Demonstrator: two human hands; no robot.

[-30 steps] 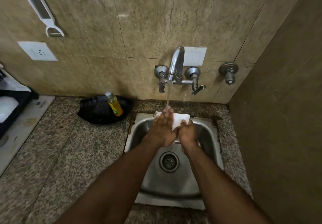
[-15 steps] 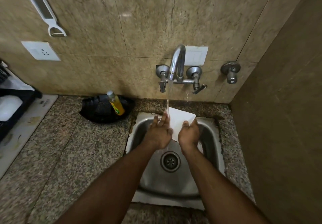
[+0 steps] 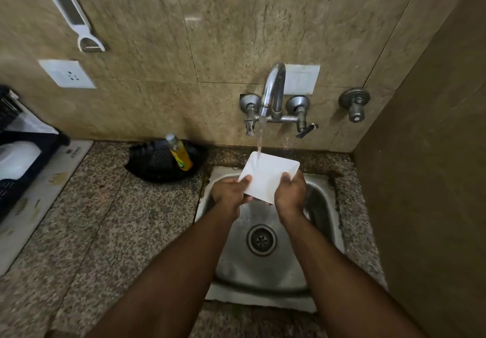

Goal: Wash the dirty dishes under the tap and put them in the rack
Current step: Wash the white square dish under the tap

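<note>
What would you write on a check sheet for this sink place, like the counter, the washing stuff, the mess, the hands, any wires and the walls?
Surface: speckled granite counter around a steel sink.
Job's things: white square plate tilted under running water from the tap; dark rack at far left.
Clutter: yellow bottle leaning in a black holder.
Hands: left hand and right hand grip the plate's edges.
Cables: nothing seen.
Surroundings: tiled wall with a hanging peeler and a socket.

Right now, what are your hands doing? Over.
Left hand and right hand grip white square plate. Tap water hitting it. Nothing in the way.
</note>
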